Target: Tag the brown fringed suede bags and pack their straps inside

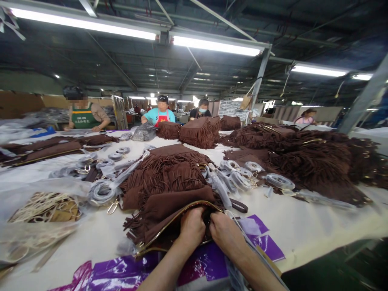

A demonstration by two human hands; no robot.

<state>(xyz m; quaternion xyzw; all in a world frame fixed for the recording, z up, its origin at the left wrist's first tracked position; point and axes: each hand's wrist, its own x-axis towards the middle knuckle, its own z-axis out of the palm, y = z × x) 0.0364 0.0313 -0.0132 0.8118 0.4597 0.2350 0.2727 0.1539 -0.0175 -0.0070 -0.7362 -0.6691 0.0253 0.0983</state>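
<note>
A brown suede bag with long fringe (165,182) lies on the white table (303,226) in front of me, its gold zipper (163,230) open along the near edge. My left hand (191,226) and my right hand (224,232) sit side by side at the bag's mouth, fingers curled down into the opening. The fingertips are hidden inside the bag, so what they grip does not show. Purple glossy sheets (260,238) lie under and beside my wrists.
Wrapped strap coils (101,192) and metal clasps lie left and right of the bag. A heap of brown fringed bags (315,157) fills the right side, more stand at the back (198,131). A plastic bag of tags (45,208) lies left. Several other people (85,115) work across the table.
</note>
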